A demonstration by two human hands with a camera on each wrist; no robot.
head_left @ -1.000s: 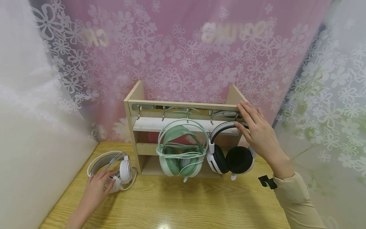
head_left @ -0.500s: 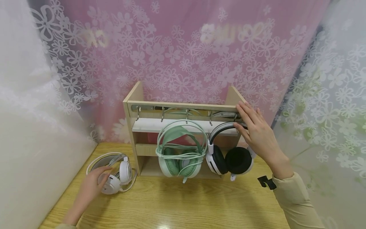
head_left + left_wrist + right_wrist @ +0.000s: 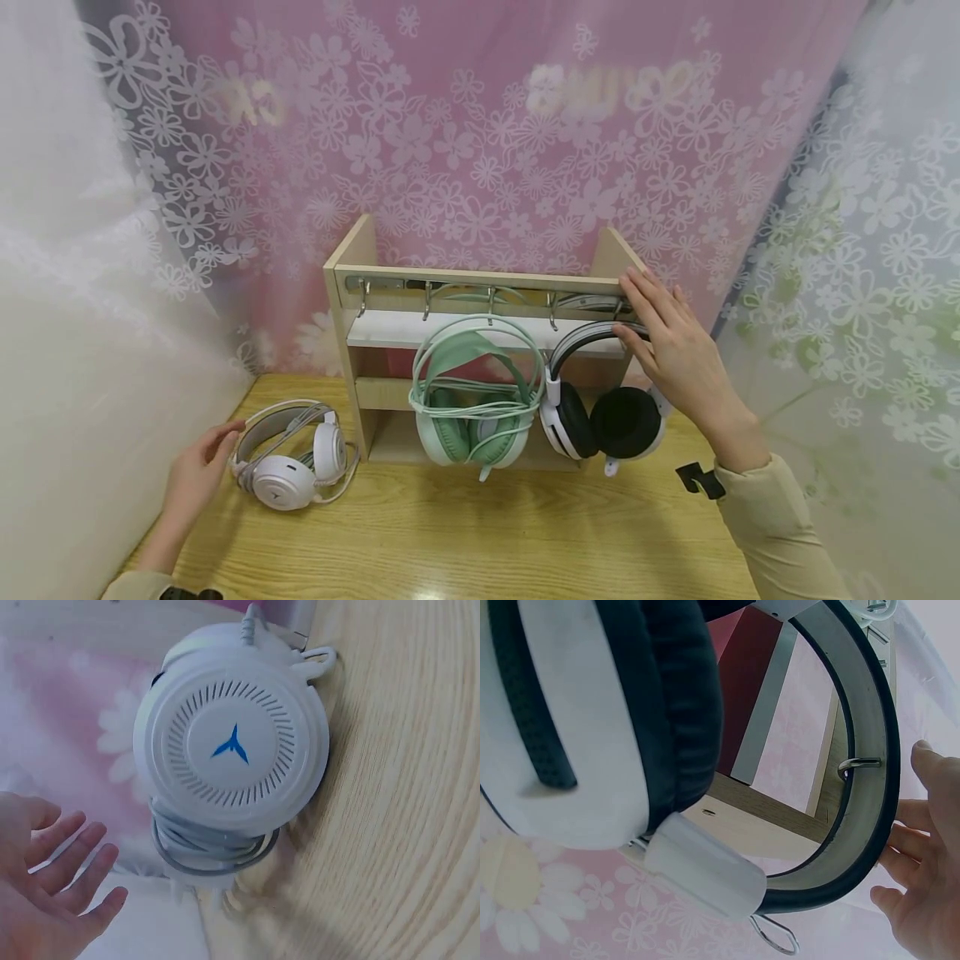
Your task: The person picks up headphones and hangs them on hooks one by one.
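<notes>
White headphones [image 3: 283, 483] with a bundled grey cable lie on the table at the left. Beside their headband is my left hand [image 3: 197, 471], its fingers loosely bent. In the left wrist view this hand [image 3: 56, 889] shows a gap to the round earcup [image 3: 232, 742]. Black-and-white headphones [image 3: 564, 417] hang from the right-hand hook of a small wooden rack [image 3: 480, 273]. My right hand [image 3: 678, 358] rests with straight fingers on the rack's top right corner, over part of their headband. The right wrist view shows the headband [image 3: 877, 735] over a metal hook [image 3: 860, 763].
Mint-green headphones [image 3: 491, 437], wrapped in their cable, hang on the rack's middle hook. Several metal hooks [image 3: 363, 297] line its top bar, with a white shelf [image 3: 390, 329] behind. The wooden table [image 3: 450, 533] meets a curtained wall [image 3: 480, 167] behind and pale sheets at both sides.
My left hand has drawn back leftward from over the white headphones to the outer side of their headband, uncovering the near earcup. The right hand stays on the rack corner.
</notes>
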